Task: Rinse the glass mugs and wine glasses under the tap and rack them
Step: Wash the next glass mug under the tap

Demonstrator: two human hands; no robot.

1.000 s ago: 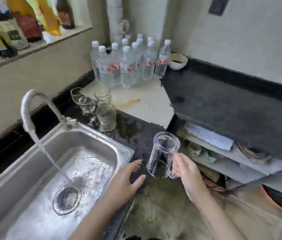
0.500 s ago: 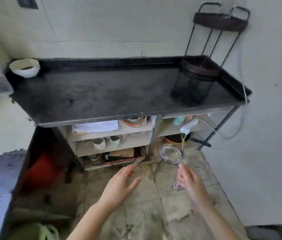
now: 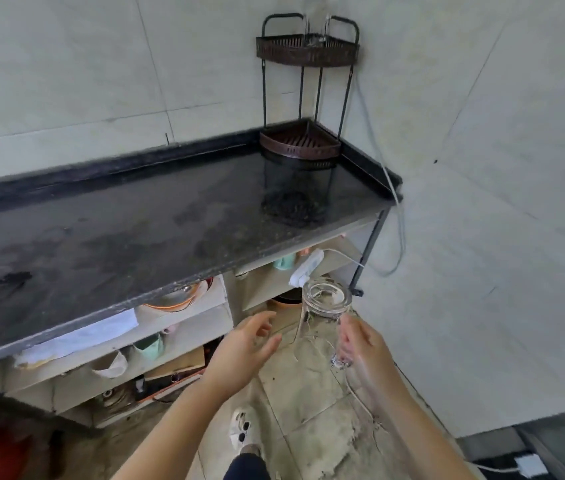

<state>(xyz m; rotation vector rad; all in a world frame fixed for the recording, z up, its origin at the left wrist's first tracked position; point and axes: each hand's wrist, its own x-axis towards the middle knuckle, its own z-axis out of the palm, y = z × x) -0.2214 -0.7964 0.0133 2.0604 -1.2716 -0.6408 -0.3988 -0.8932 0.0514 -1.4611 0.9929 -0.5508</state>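
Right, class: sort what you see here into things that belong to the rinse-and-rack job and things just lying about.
Job: glass mug, held by right hand; left hand; corner rack.
Lying about: black counter; shelf cups; white cable; shoe.

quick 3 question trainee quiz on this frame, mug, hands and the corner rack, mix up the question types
1. True or false: the left hand grips the glass mug.
2. Multiple choice: the corner rack stands A) on the floor, B) at the far right corner of the black counter, C) on a shelf under the counter.
3. Short answer: which hand holds the mug, and by what part?

Key
1. False: the left hand is open beside the mug and holds nothing.
2. B.
3. The right hand, which holds the mug by the side where its handle is; the mug is held over the floor, in front of the counter.
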